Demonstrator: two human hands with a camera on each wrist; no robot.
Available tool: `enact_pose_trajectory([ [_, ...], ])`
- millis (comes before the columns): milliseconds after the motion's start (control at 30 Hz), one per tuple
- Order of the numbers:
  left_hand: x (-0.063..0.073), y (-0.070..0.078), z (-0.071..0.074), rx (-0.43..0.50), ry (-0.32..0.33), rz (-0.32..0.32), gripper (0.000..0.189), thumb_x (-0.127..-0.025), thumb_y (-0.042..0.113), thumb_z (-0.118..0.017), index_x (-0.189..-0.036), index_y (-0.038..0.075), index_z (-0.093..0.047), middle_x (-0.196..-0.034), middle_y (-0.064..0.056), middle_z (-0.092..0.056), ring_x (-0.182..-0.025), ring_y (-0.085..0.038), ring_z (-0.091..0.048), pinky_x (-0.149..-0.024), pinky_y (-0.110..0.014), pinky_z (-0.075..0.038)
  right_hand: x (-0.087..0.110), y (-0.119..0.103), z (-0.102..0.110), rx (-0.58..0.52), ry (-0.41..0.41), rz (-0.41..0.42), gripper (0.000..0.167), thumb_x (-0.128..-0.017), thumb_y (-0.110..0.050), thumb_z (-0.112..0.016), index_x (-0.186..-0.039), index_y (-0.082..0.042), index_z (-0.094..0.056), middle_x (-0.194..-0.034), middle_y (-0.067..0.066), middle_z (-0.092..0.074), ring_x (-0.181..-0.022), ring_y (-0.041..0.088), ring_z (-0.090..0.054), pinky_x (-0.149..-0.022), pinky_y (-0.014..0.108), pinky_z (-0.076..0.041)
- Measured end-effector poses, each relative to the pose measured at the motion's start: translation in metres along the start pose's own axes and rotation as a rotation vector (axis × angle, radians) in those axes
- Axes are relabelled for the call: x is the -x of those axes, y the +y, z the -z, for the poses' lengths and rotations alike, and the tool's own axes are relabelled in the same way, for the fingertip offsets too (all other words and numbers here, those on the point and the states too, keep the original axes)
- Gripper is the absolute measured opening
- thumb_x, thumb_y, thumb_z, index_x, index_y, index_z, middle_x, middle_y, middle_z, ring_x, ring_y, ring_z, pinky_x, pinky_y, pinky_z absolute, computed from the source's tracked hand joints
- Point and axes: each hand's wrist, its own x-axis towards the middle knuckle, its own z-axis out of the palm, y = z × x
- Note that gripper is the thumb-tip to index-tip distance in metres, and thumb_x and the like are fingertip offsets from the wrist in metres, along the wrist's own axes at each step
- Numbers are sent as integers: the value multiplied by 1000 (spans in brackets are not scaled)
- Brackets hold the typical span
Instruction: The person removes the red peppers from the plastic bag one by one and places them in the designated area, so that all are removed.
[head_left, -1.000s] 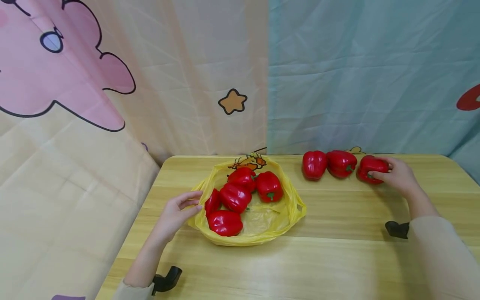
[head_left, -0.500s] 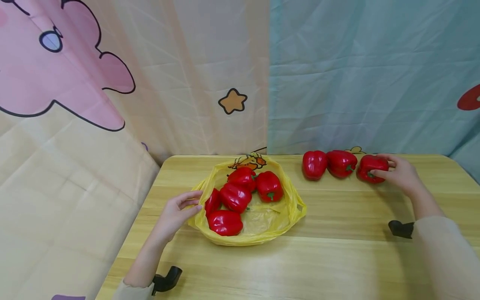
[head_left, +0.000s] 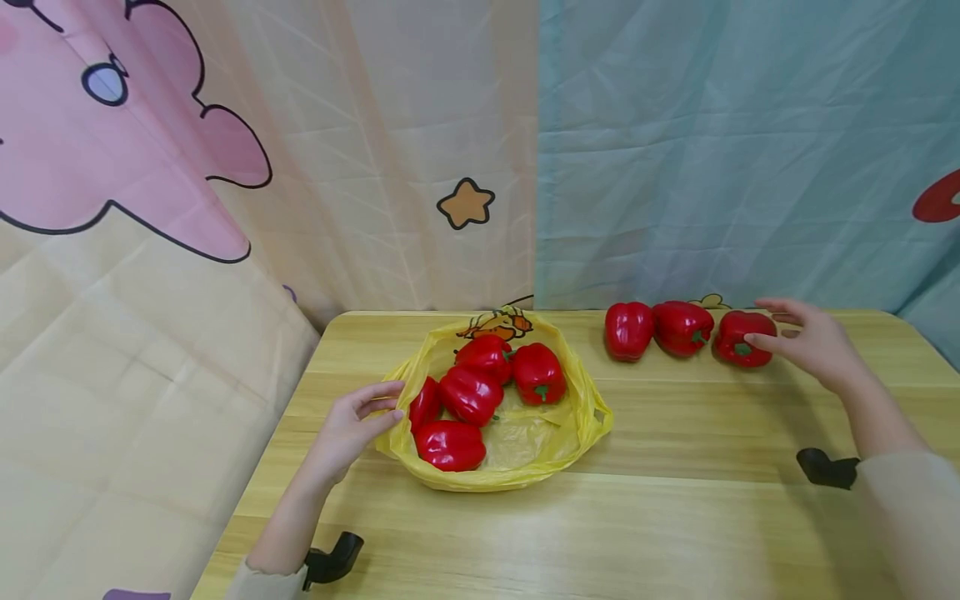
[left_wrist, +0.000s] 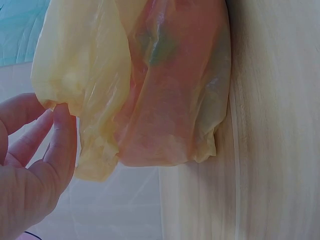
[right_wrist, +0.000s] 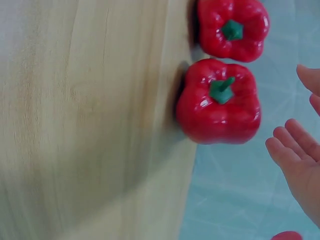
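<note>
A yellow plastic bag (head_left: pixel 587 417) lies wide-mouthed on the wooden table, with several red bell peppers (head_left: pixel 471 395) inside. My left hand (head_left: pixel 351 427) pinches the bag's left rim between thumb and fingers; the left wrist view shows the thin film (left_wrist: pixel 95 65) at the fingertips. At the back right, three more red bell peppers stand in a row: a left one (head_left: pixel 628 332), a middle one (head_left: pixel 681 327) and a right one (head_left: pixel 737 333). My right hand (head_left: pixel 813 346) is spread beside the right pepper, holding nothing. In the right wrist view, that pepper (right_wrist: pixel 217 117) is apart from the fingers (right_wrist: pixel 287 150).
A patterned curtain (head_left: pixel 637 167) hangs right behind the table's back edge. The wooden tabletop (head_left: pixel 637 533) spreads in front of the bag and the pepper row. Black wrist mounts (head_left: pixel 333 560) stick out at both sleeves.
My right hand has let go of the right pepper and drawn back to the right, fingers opening. The pepper has turned slightly, its stem showing more. My left hand and the bag have stayed put.
</note>
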Motion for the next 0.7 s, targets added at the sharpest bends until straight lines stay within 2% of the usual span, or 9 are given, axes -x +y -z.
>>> enact_pose_trajectory([
  [67,0,0,0,0,0,1,43,-87,4,-64,-128,-3,-52,-127,-19,-50,-111,-31,-52,-80,-21,-50,2,-4,0,-7,2,18,66,-89,-29,-63,-137,6,-35,-137,34,-33,-119,51,-32,-91,64,-32],
  [133,0,0,0,1,0,0,43,-87,3,-64,-128,-3,-52,-127,-19,-50,-111,-31,-52,-80,-21,-50,5,-9,1,-3,-4,20,67,-89,-31,-63,-139,3,-35,-138,32,-34,-120,49,-33,-98,45,-40],
  [167,0,0,0,2,-1,-1,43,-87,3,-64,-128,-4,-52,-127,-19,-50,-111,-31,-52,-80,-21,-50,7,-12,1,-4,-9,22,67,-89,-32,-63,-140,2,-35,-138,31,-34,-120,48,-33,-97,33,-42],
  [233,0,1,0,3,-3,-2,43,-87,2,-64,-127,-4,-52,-127,-19,-50,-111,-31,-52,-79,-21,-50,9,-20,1,-18,-20,27,68,-89,-34,-63,-140,0,-34,-138,28,-34,-120,47,-34,-85,11,-42],
  [300,0,1,0,4,-4,-5,43,-87,2,-63,-127,-4,-52,-126,-20,-51,-111,-31,-52,-79,-21,-50,12,-28,-1,-29,-29,46,68,-89,-34,-63,-141,-1,-34,-138,26,-35,-119,45,-35,-70,-1,-34],
  [367,0,1,0,5,-6,-9,43,-87,2,-63,-127,-4,-52,-126,-20,-51,-111,-31,-52,-80,-21,-50,14,-37,-3,-45,-33,76,67,-88,-30,-65,-140,-1,-35,-137,26,-36,-117,43,-38,-68,0,-37],
  [500,0,1,0,6,-5,-15,42,-87,2,-63,-127,-4,-53,-124,-20,-52,-110,-31,-52,-79,-21,-50,18,-53,-10,-66,-43,114,63,-86,-23,-68,-139,-4,-39,-137,20,-37,-108,9,-49,-69,5,-43],
  [600,0,1,0,6,-2,-16,42,-86,2,-64,-127,-5,-53,-125,-20,-52,-110,-31,-52,-79,-21,-51,21,-64,-17,-109,-45,142,59,-85,-17,-70,-136,-6,-43,-135,12,-39,-97,-12,-44,-71,7,-45],
  [700,1,2,1,5,0,-15,42,-86,2,-64,-127,-5,-53,-125,-20,-51,-110,-31,-52,-79,-21,-50,24,-75,-23,-120,-34,200,55,-83,-13,-71,-132,-7,-48,-129,5,-43,-98,-11,-45,-74,5,-43],
])
